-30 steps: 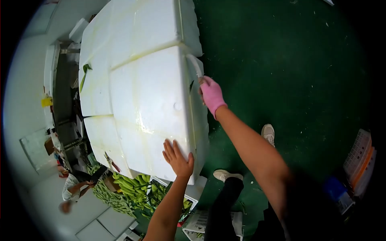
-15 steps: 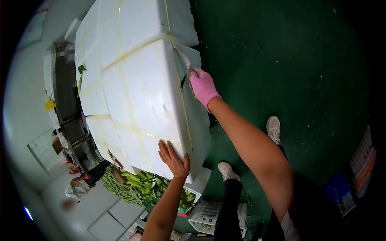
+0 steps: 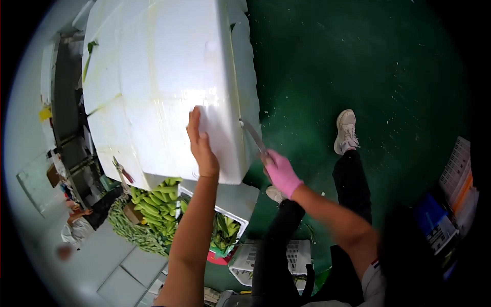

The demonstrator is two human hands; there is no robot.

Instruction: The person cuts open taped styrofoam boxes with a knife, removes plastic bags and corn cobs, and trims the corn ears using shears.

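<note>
My right hand (image 3: 280, 171), in a pink glove, is closed round the handle of a knife (image 3: 252, 134). The curved blade points up and left, its tip at the side edge of a large white foam box (image 3: 174, 61) with yellowish tape. Near that box's lower right corner is my left hand (image 3: 201, 146), bare, its fingers extended and nothing held in them. Red-handled pruning shears (image 3: 121, 170) lie on the white foam at the lower left.
Green vegetables (image 3: 153, 204) are heaped below the boxes, beside a white foam container (image 3: 243, 227). A white crate (image 3: 299, 256) stands by my legs. Another person (image 3: 84, 225) is at the far left. More crates (image 3: 455, 179) sit on the right.
The knife and my right hand have moved down along the box's edge. My left hand has turned and its palm has tilted up from the box. The view has shifted, showing more vegetables.
</note>
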